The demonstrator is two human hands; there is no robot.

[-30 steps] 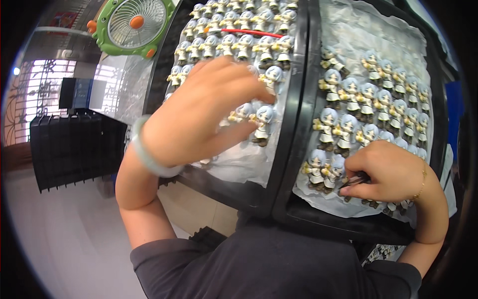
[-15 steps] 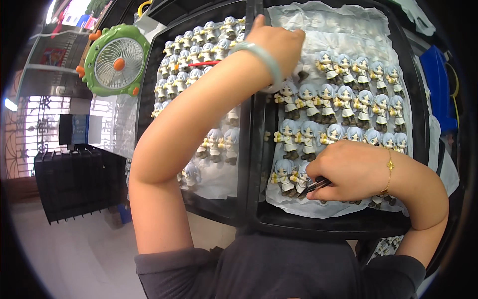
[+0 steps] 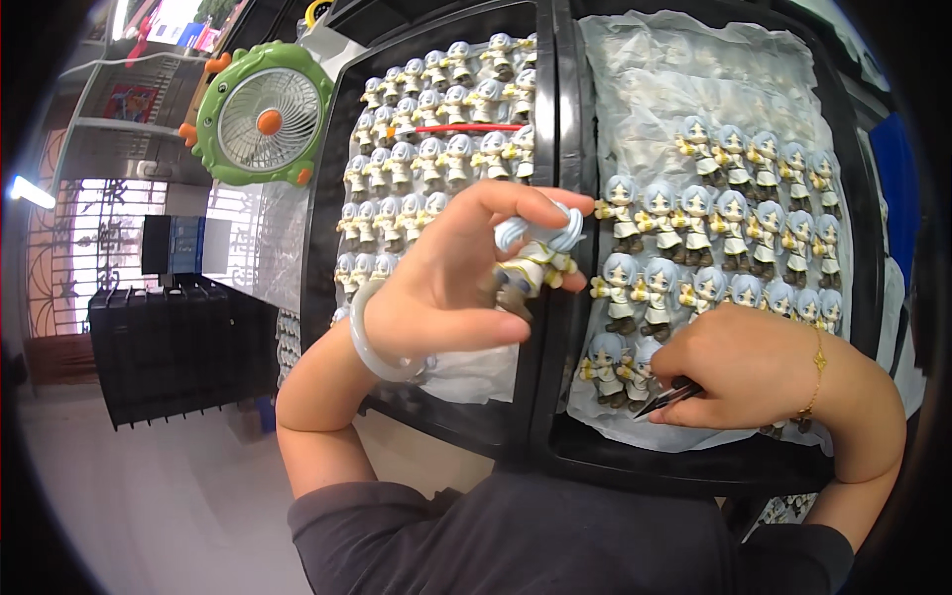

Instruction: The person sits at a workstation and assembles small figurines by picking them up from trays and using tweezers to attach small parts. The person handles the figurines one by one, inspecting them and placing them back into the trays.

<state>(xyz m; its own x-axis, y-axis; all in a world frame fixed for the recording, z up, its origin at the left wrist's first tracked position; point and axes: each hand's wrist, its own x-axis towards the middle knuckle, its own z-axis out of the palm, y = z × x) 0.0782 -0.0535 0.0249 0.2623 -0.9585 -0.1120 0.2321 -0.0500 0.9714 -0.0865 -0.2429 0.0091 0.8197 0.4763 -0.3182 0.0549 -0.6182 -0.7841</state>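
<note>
My left hand (image 3: pixel 436 283) is raised above the left tray, close to the divide between the trays. A small figurine (image 3: pixel 533 266) with pale blue hair, a white outfit and brown boots is held tilted between its thumb and fingers. Low over the right tray, my right hand (image 3: pixel 729 362) is closed around dark tweezers (image 3: pixel 672 397), tips pointing left. Just beside those tips stands a front-row figurine (image 3: pixel 603 365), one of several alike in rows. The right hand hides part of the front row.
The black left tray (image 3: pixel 441 433) holds rows of similar figurines, with a thin red stick (image 3: pixel 466 128) lying across them. White crumpled lining (image 3: pixel 635 94) covers the black right tray (image 3: pixel 635 468). A green fan (image 3: pixel 266 114) stands at the far left, above a black crate (image 3: pixel 183 347).
My left hand has come back from the far end of the right tray toward me and now shows a figurine in its fingers. My right hand keeps its place with the tweezers. The view has shifted slightly.
</note>
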